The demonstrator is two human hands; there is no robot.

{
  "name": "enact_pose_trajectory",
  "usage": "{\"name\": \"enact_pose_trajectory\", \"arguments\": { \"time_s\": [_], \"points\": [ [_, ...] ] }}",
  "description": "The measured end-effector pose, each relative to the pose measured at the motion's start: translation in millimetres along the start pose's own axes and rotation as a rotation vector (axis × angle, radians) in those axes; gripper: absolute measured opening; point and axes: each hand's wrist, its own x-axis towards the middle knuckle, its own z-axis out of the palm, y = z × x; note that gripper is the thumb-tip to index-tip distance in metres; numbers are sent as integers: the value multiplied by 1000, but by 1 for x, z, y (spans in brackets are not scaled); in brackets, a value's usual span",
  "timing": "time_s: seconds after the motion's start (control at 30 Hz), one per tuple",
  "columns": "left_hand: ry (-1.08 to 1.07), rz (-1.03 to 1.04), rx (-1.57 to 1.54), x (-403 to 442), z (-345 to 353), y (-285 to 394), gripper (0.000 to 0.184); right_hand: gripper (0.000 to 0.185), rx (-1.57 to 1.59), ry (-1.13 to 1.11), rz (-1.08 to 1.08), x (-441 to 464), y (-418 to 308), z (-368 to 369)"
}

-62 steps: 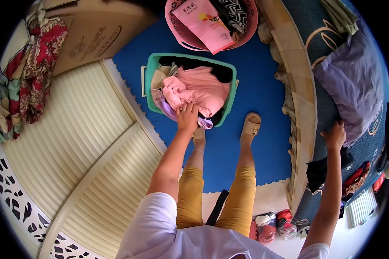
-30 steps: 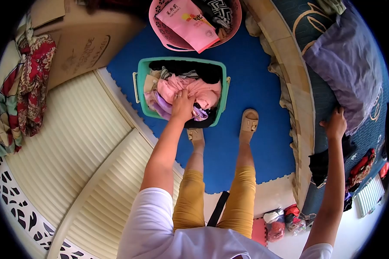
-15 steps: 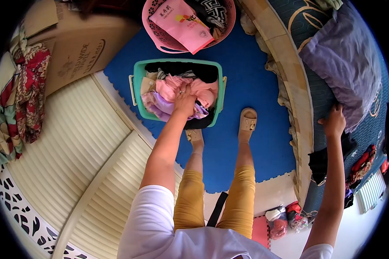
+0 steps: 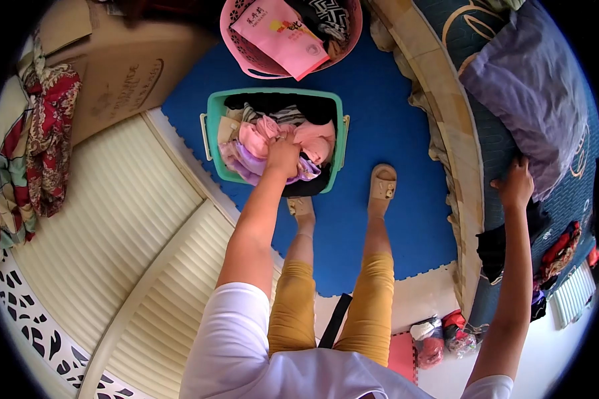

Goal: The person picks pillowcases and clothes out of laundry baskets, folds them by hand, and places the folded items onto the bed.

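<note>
My left hand [image 4: 284, 157] reaches down into a green plastic bin [image 4: 341, 149], its fingers curled into a bunched pink garment [image 4: 255, 137]. A lilac satiny cloth [image 4: 249, 161] lies beside and partly under that hand. More pink fabric [image 4: 314, 139] is to its right, and black and striped clothes fill the back of the bin. My right hand [image 4: 515, 184] rests on the dark teal mattress [image 4: 492, 126], thumb apart from the fingers. Its fingertips meet the lower edge of a grey-purple cloth [image 4: 529, 86]; a black cloth [image 4: 496, 249] lies just below.
A pink basket [image 4: 246, 56] with a pink package [image 4: 279, 33] and clothes stands beyond the bin on the blue foam mat [image 4: 419, 226]. A cardboard box [image 4: 116, 73] and patterned fabric [image 4: 50, 139] are at left. Bagged items [image 4: 439, 339] lie by the bed's foot.
My left hand's fingers, spread over the pink garment before, have curled into it and bunched it a little. My right hand has stayed in nearly the same spot on the mattress.
</note>
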Motion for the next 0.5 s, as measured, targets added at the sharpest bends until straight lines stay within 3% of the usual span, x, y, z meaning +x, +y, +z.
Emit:
{"name": "enact_pose_trajectory", "arguments": {
  "time_s": [0.3, 0.5],
  "points": [
    [185, -64, 2, -51, 23, 16, 28, 66, 41, 12, 13, -1, 0, 0],
    [227, 7, -26, -29, 15, 11, 34, 70, -1, 0, 12, 0, 3, 6]
  ]
}}
